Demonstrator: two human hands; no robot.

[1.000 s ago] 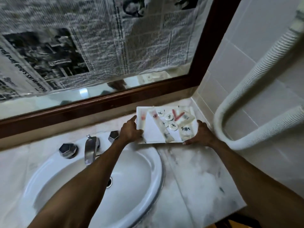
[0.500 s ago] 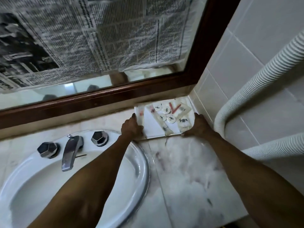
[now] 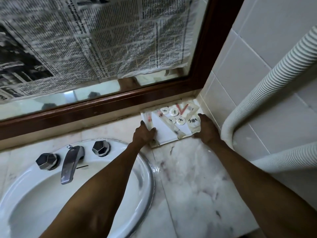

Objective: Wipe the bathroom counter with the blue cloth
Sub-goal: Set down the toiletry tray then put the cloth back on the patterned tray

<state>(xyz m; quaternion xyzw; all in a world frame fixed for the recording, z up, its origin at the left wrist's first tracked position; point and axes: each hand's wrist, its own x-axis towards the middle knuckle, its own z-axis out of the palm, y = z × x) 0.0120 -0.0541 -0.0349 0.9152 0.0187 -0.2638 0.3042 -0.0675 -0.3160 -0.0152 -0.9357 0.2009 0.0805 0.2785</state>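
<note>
I have both hands on the white tray point(image 3: 167, 134), which sits in the far right corner of the marble counter point(image 3: 197, 182), pushed up against the tiled wall point(image 3: 240, 83) on the right and the ledge under the mirror frame point(image 3: 120, 102) on the far side. My left hand point(image 3: 143, 134) grips the tray's left edge, thumb curled over the rim onto the inside and the other fingers hidden beneath or behind it. My right hand point(image 3: 206, 128) clasps the tray's right side, fingers bent along the rim near the wall; I cannot tell how far they wrap under. The tray holds several round white discs point(image 3: 180, 120) with dark emblems, some clear wrapped sachets and a couple of reddish sticks point(image 3: 185, 108), all crowded toward its far right part, while its near left part is bare. The counter near the tray is pale marble with dark smudges and streaks. To the left lies the white oval sink point(image 3: 144, 169), my left forearm crossing over its basin, with a chrome faucet point(image 3: 72, 162) between two faceted metal knobs point(image 3: 101, 148) on its far rim. Newspaper point(image 3: 103, 40) covers most of the mirror above. A ribbed white hose point(image 3: 267, 93) bends along the right wall. The blue cloth is nowhere in my view.
</note>
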